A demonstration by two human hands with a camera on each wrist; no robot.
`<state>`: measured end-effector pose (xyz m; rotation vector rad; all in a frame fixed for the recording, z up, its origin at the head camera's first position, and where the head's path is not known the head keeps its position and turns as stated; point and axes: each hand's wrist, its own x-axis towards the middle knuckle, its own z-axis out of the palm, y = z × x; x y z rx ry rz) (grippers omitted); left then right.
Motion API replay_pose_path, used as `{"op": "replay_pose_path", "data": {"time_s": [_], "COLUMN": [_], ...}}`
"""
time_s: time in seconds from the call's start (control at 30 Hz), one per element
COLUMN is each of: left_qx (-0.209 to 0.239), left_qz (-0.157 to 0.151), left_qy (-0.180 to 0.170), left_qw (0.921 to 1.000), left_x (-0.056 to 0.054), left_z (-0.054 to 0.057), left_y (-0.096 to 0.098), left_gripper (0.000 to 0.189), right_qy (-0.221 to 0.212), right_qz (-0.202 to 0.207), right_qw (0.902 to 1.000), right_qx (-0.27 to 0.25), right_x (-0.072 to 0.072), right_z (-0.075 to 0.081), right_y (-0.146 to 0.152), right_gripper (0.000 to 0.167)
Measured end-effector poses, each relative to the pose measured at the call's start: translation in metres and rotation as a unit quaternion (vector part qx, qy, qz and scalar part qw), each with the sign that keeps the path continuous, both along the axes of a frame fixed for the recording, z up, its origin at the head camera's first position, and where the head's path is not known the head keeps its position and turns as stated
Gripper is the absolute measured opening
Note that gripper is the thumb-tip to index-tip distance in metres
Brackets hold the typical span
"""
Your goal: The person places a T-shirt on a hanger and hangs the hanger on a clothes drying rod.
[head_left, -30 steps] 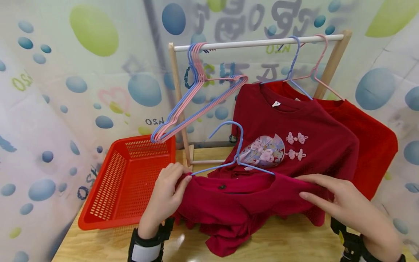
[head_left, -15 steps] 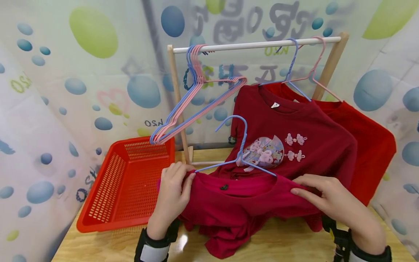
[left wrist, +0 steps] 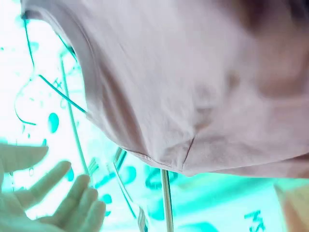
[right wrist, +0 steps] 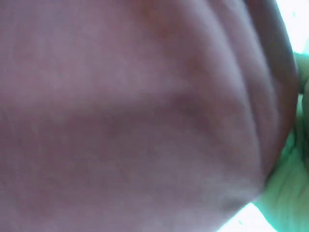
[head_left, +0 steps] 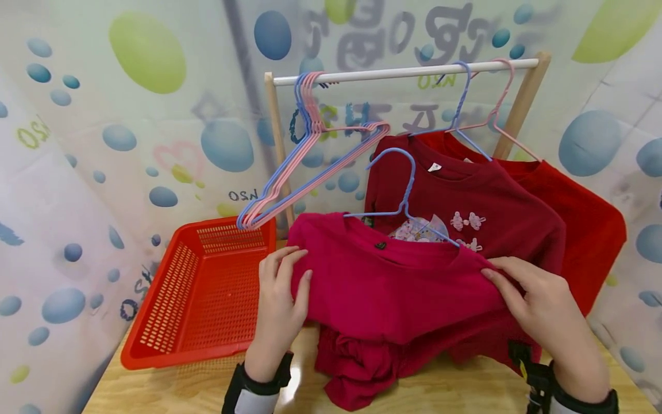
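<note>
A crimson shirt (head_left: 383,293) hangs on a blue hanger (head_left: 400,214) at the centre of the head view, its hook pointing up and its arms inside the neckline. My right hand (head_left: 543,310) pinches the shirt's right shoulder. By the opposite shoulder is my left hand (head_left: 278,305), fingers loosely spread. The left wrist view shows that hand (left wrist: 63,203) with a gap between its fingers and the cloth. Fabric fills most of the right wrist view, and only part of the right hand (right wrist: 285,193) shows at its edge.
Behind stands a rack with a white rail (head_left: 383,75). Several blue and pink hangers (head_left: 310,144) hang at its left. A dark red shirt (head_left: 496,201) and a brighter red garment (head_left: 589,218) hang at its right. A red basket (head_left: 186,356) sits on the wooden table (head_left: 181,391).
The crimson shirt and its hanger have risen, the left shoulder most. My left hand has let go of that shoulder and spread its fingers. My right hand keeps its pinch.
</note>
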<state>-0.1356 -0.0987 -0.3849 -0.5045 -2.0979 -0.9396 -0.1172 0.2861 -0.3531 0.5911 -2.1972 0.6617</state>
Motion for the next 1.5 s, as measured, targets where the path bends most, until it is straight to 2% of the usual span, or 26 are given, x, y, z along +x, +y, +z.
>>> {"op": "replay_pose_path", "data": {"time_s": [0.13, 0.27, 0.43, 0.47, 0.57, 0.7, 0.93, 1.23, 1.5], "left_qx": [0.029, 0.034, 0.032, 0.032, 0.029, 0.029, 0.026, 0.029, 0.036], "left_qz": [0.024, 0.027, 0.017, 0.015, 0.012, 0.013, 0.019, 0.023, 0.019], "left_qy": [-0.018, -0.027, -0.052, -0.057, -0.068, -0.074, -0.075, -0.096, -0.105], "left_qw": [0.9991, 0.9987, 0.9980, 0.9977, 0.9972, 0.9968, 0.9967, 0.9947, 0.9937], "left_x": [0.003, 0.003, 0.005, 0.005, 0.006, 0.005, 0.003, 0.001, 0.000], "left_z": [-0.004, -0.007, -0.010, -0.010, -0.011, -0.011, -0.011, -0.010, -0.011], "left_y": [0.010, 0.016, 0.020, 0.021, 0.022, 0.023, 0.022, 0.022, 0.024], "left_gripper": [0.029, 0.025, 0.025, 0.025, 0.024, 0.024, 0.022, 0.020, 0.018], "right_qy": [0.007, 0.013, 0.013, 0.013, 0.013, 0.014, 0.021, 0.047, 0.046], "right_qz": [-0.042, -0.075, -0.114, -0.124, -0.155, -0.182, -0.200, -0.228, -0.238], "right_qw": [0.9991, 0.9971, 0.9933, 0.9921, 0.9876, 0.9829, 0.9794, 0.9708, 0.9670], "right_qx": [0.001, -0.001, -0.013, -0.014, -0.018, -0.022, -0.020, -0.060, -0.079], "right_x": [0.001, 0.002, 0.003, 0.002, 0.000, -0.005, -0.019, -0.037, -0.053], "right_z": [0.002, 0.002, 0.002, 0.003, 0.005, 0.011, 0.029, 0.058, 0.070], "right_y": [-0.001, -0.001, -0.003, -0.004, -0.004, -0.005, -0.006, -0.013, -0.021], "right_gripper": [0.081, 0.077, 0.019, 0.016, 0.021, 0.019, 0.021, 0.036, 0.039]}}
